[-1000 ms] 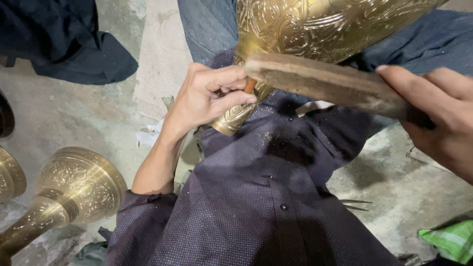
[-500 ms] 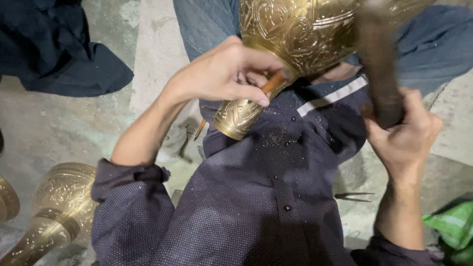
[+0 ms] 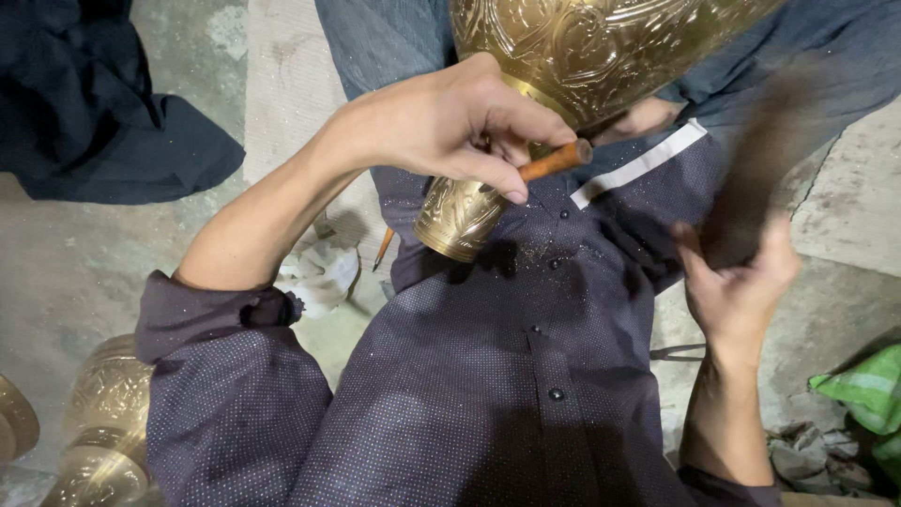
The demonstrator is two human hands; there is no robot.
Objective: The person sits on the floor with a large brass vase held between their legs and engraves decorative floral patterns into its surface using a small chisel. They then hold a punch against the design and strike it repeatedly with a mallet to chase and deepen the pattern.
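1. Brass glints at the far left edge, where we see part of a rounded rim (image 3: 14, 427) and, just beside it, an embossed brass vessel (image 3: 103, 422) lying on the rough concrete floor (image 3: 75, 272).
2. Dark cloth (image 3: 103, 103) lies crumpled in soft folds at the upper left, on the same floor.
3. Our left sleeve (image 3: 235, 376), a dark purple fabric with fine pale dots, is pushed up to the elbow, and metal dust speckles the shirt front.
4. Our left hand (image 3: 441, 122) is curled tight, its fingers (image 3: 488, 174) pinching a slim reddish-brown wooden-handled tool (image 3: 554, 160) whose far end presses against the vase.
5. A large brass vase (image 3: 582, 47) rests across our lap, its bulging body covered in raised scrollwork; its narrow flared foot (image 3: 460, 216) points down towards the shirt, right under the left hand.
6. A thin pencil-like stick (image 3: 383, 246) lies on the floor near pale crumpled scraps (image 3: 319, 272), just left of the foot.
7. Our right hand (image 3: 737, 282) is wrapped around the lower end of a long dark wooden mallet (image 3: 760, 160), which is smeared by motion blur, so we cannot tell its exact shape.
8. A green woven sack (image 3: 868, 390) and grey stone rubble (image 3: 807, 460) sit at the lower right.
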